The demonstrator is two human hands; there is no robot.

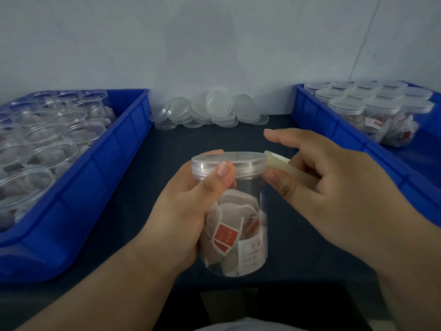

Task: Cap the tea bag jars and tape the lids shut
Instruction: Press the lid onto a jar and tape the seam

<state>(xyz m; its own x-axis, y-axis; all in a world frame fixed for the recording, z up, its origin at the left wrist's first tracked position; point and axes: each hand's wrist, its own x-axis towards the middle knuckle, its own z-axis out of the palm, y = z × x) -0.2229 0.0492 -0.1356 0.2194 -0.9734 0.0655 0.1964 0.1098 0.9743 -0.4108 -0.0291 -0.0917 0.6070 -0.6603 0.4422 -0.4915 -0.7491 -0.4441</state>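
Observation:
A clear plastic jar (241,225) filled with tea bags is held above the dark table, tilted a little toward me. A clear lid (230,160) sits on its mouth. My left hand (191,206) grips the jar's side, thumb pressed on the lid's rim. My right hand (329,177) holds a roll of pale tape (288,167) against the right edge of the lid, index finger stretched out above it. The far side of the roll is hidden by my fingers.
A blue bin (100,177) on the left holds several open jars of tea bags. A blue bin (353,137) on the right holds several capped jars. A heap of loose clear lids (210,111) lies at the back by the wall.

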